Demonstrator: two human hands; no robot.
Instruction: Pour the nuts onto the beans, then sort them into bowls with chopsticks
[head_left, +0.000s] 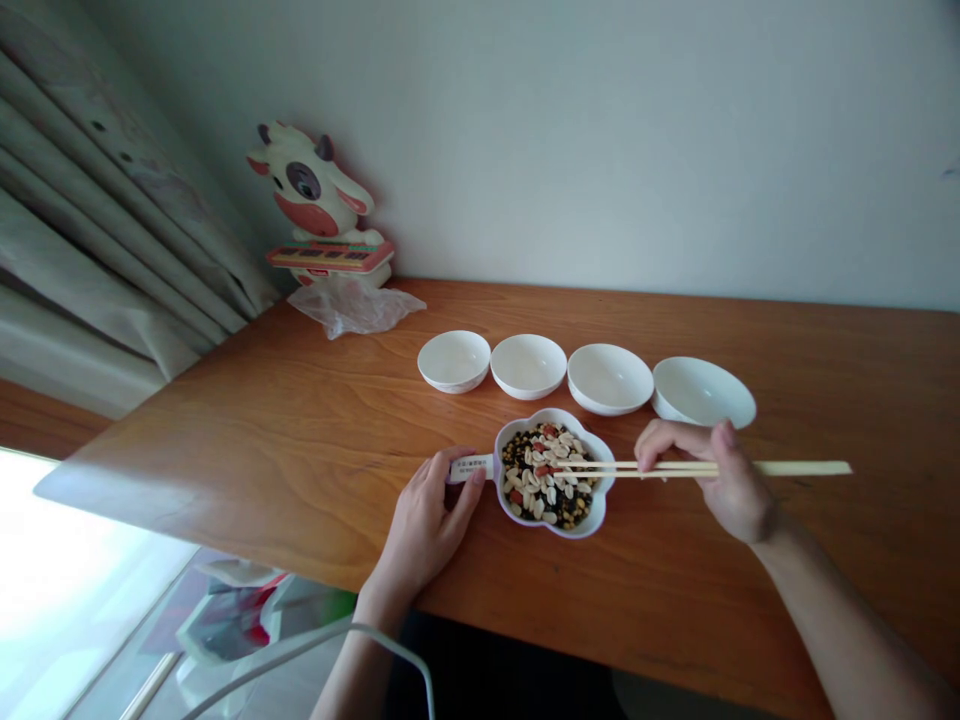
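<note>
My left hand is closed around the short handle of a flower-shaped bowl, white with a pale purple rim. Inside lie peanuts, several reddish-brown pieces, and small dark and yellow grains. A pair of wooden chopsticks is gripped in my right hand, to the right of the bowl. Their tips reach over the bowl's middle, at a reddish piece among the peanuts; whether they pinch it I cannot tell.
Behind the flower-shaped bowl, several white bowls stand in a row on the wooden table. A cow-shaped toy keyboard and a crumpled plastic bag sit at the back left. Below, a pale cable crosses near my left forearm.
</note>
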